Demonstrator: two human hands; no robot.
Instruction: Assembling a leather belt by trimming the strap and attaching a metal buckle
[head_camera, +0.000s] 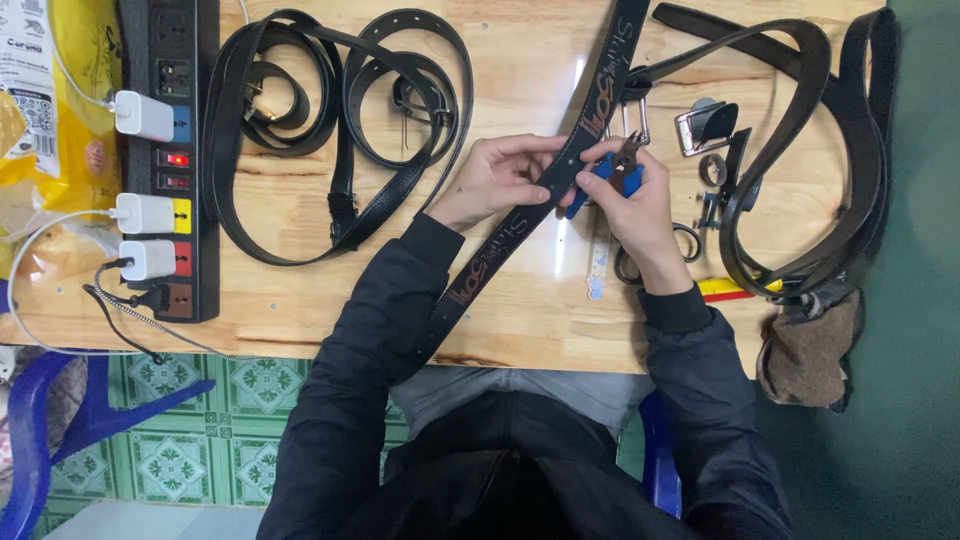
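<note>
A long black belt (478, 268) with orange lettering runs diagonally across the wooden table (300, 290) from the top edge down to my lap. My left hand (497, 177) pinches the belt from the left side at mid-length. My right hand (640, 205) grips blue-handled pliers (618, 165), whose jaws sit against the belt's right edge beside my left fingertips.
Two coiled black belts (340, 110) lie at the left, more black belts (820, 150) loop at the right. A power strip (170, 160) with white chargers lies along the left edge. Small metal buckle parts (705, 125), scissors (685, 245) and a brown cloth (805, 350) lie at the right.
</note>
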